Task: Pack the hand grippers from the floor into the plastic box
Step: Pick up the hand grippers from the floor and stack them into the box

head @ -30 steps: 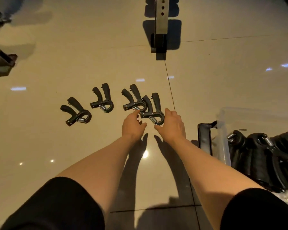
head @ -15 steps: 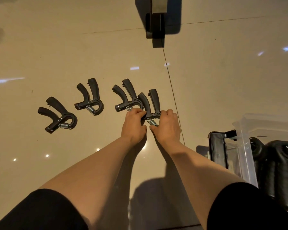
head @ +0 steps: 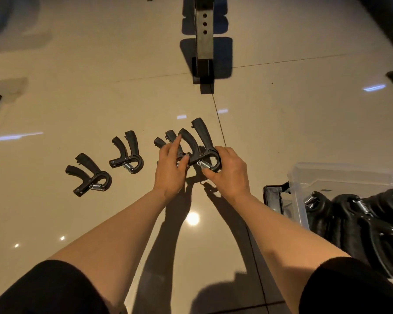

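**fig. — two-hand lift of a hand gripper off the floor**

right hand (head: pixel 228 172) holds the rightmost hand gripper (head: pixel 201 146) at its looped base; fingers (head: pixel 210 176) curled under the loop beside the coil spring (head: pixel 205 165). left hand (head: pixel 171 167) sits at the lower handle end, thumb and fingers pinching there w/ index stretched up along the handle; exact contact partly hidden. gripper appears raised just off the floor (head: pixel 100 87), handles pointing away from the person. a second gripper (head: pixel 166 138) lies mostly behind the left hand; whether that hand also touches it, cannot tell. two more grippers (head: pixel 127 155) (head: pixel 89 174) lie on the floor to the left, apart from each other. plastic box (head: pixel 302 200) stands at right, already holding several.

handling (judged): rigid plastic body, prob. light-to-moderate wt, not fragile. textured handles should resist slip. best hold: the loop or one handle; gripping both handles would load the spring. odd shape may snag on those already packed.
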### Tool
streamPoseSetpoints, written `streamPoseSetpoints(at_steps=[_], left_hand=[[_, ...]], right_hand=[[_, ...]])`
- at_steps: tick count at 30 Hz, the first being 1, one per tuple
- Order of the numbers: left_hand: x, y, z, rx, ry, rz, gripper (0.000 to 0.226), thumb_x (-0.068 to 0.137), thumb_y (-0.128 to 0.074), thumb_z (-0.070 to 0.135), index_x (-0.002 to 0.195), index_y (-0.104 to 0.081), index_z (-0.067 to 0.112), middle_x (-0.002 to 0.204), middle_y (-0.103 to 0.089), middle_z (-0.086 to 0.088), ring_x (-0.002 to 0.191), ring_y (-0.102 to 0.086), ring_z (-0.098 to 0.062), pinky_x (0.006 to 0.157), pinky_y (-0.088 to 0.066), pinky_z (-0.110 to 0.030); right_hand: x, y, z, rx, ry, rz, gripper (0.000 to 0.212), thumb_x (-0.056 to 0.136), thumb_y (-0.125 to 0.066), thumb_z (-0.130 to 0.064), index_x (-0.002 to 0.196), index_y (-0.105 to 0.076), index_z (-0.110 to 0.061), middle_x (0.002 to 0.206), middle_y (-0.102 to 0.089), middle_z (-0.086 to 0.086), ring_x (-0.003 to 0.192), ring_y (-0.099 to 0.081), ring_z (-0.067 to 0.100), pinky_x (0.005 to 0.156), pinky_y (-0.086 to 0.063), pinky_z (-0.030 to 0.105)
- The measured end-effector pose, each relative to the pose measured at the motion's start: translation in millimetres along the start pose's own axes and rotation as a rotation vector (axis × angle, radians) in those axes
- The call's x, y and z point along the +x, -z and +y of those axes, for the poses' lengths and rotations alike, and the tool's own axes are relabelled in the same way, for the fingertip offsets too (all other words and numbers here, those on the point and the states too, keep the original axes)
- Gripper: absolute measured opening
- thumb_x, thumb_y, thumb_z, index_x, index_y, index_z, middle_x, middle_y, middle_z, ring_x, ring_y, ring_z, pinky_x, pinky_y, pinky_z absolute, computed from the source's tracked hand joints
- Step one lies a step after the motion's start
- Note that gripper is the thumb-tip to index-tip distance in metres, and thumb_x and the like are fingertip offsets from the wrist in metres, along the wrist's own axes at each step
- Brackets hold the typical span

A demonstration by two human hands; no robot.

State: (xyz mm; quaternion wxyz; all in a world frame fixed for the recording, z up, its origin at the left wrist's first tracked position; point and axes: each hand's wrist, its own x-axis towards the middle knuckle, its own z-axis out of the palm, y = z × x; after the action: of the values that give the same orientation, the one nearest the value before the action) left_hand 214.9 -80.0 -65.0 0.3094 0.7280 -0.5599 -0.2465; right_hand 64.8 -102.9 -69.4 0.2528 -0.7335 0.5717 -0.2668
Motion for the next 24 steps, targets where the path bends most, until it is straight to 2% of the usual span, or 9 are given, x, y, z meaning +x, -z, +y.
streamPoseSetpoints(at_steps=[2, 5, 8, 11, 15, 18, 20, 22, 24], left_hand=[[-4, 20, 11, 0.049, -0.066, 0.064, 0.071, 0.095, -0.048, 0.003, 0.149, -0.018, 0.038, 0.158, -0.008, -0.006, 0.143, -0.019, -0.025, 0.11, -0.033, -0.036], [-11, 53, 31, 0.282, -0.276, 0.062, 0.109, 0.077, -0.059, -0.017, 0.148, -0.007, 0.047, 0.159, 0.009, 0.004, 0.148, 0.001, -0.021, 0.1, -0.041, -0.03], [-16, 80, 58, 0.526, -0.439, -0.012, 0.117, 0.073, -0.071, -0.008, 0.149, -0.001, 0.045, 0.16, 0.012, 0.004, 0.148, 0.008, -0.02, 0.113, -0.026, -0.037], [-27, 96, 89, 0.623, -0.525, -0.078, 0.111, 0.073, -0.078, 0.01, 0.151, -0.005, 0.04, 0.161, 0.008, 0.001, 0.148, 0.011, -0.021, 0.117, -0.015, -0.04], [-46, 103, 131, 0.681, -0.641, -0.085, 0.089, 0.077, -0.077, 0.022, 0.149, -0.024, 0.035, 0.16, -0.013, -0.002, 0.148, 0.0, -0.023, 0.12, -0.004, -0.043], [-64, 107, 158, 0.627, -0.763, -0.018, 0.068, 0.078, -0.076, 0.018, 0.139, -0.046, 0.027, 0.146, -0.043, -0.005, 0.142, -0.028, -0.025, 0.118, -0.003, -0.043], [-72, 106, 166, 0.604, -0.845, 0.027, 0.059, 0.071, -0.081, 0.019, 0.126, -0.059, 0.022, 0.125, -0.06, -0.006, 0.121, -0.052, -0.026, 0.113, -0.023, -0.041], [-84, 104, 175, 0.611, -0.871, 0.085, 0.057, 0.068, -0.084, 0.024, 0.121, -0.062, 0.023, 0.113, -0.066, -0.003, 0.103, -0.059, -0.024, 0.089, -0.048, -0.035], [-99, 99, 186, 0.545, -0.807, 0.095, 0.058, 0.071, -0.081, 0.03, 0.125, -0.059, 0.027, 0.114, -0.066, 0.001, 0.101, -0.06, -0.021, 0.076, -0.05, -0.03]], right_hand=[[-1, 22, -7, 0.002, 0.057, -0.02, 0.056, 0.077, -0.076, -0.024, 0.128, -0.054, -0.012, 0.118, -0.059, 0.004, 0.101, -0.059, 0.019, 0.089, -0.047, 0.026], [-6, 61, -19, -0.072, 0.2, -0.075, 0.056, 0.078, -0.074, -0.021, 0.129, -0.053, -0.013, 0.119, -0.059, 0.004, 0.098, -0.06, 0.02, 0.09, -0.048, 0.03], [-16, 101, -32, -0.182, 0.344, -0.127, 0.058, 0.076, -0.075, -0.018, 0.129, -0.052, -0.013, 0.121, -0.059, 0.003, 0.094, -0.062, 0.021, 0.087, -0.051, 0.035], [-31, 135, -46, -0.262, 0.456, -0.118, 0.06, 0.074, -0.077, -0.017, 0.128, -0.052, -0.012, 0.12, -0.059, 0.004, 0.09, -0.063, 0.021, 0.083, -0.054, 0.037], [-58, 173, -60, -0.29, 0.553, -0.064, 0.06, 0.073, -0.079, -0.016, 0.127, -0.053, -0.01, 0.119, -0.061, 0.005, 0.09, -0.066, 0.023, 0.081, -0.057, 0.037], [-79, 199, -66, -0.294, 0.593, -0.035, 0.063, 0.072, -0.079, -0.015, 0.129, -0.053, -0.009, 0.121, -0.061, 0.006, 0.09, -0.066, 0.024, 0.081, -0.057, 0.035], [-89, 212, -65, -0.313, 0.599, -0.027, 0.064, 0.072, -0.079, -0.015, 0.13, -0.051, -0.011, 0.122, -0.059, 0.005, 0.089, -0.066, 0.023, 0.079, -0.058, 0.035], [-103, 229, -61, -0.353, 0.597, -0.006, 0.065, 0.074, -0.078, -0.015, 0.131, -0.049, -0.014, 0.122, -0.059, 0.003, 0.09, -0.066, 0.021, 0.077, -0.058, 0.035], [-115, 247, -57, -0.325, 0.517, 0.057, 0.063, 0.077, -0.075, -0.015, 0.134, -0.047, -0.018, 0.122, -0.06, 0.001, 0.095, -0.064, 0.018, 0.079, -0.058, 0.036]])
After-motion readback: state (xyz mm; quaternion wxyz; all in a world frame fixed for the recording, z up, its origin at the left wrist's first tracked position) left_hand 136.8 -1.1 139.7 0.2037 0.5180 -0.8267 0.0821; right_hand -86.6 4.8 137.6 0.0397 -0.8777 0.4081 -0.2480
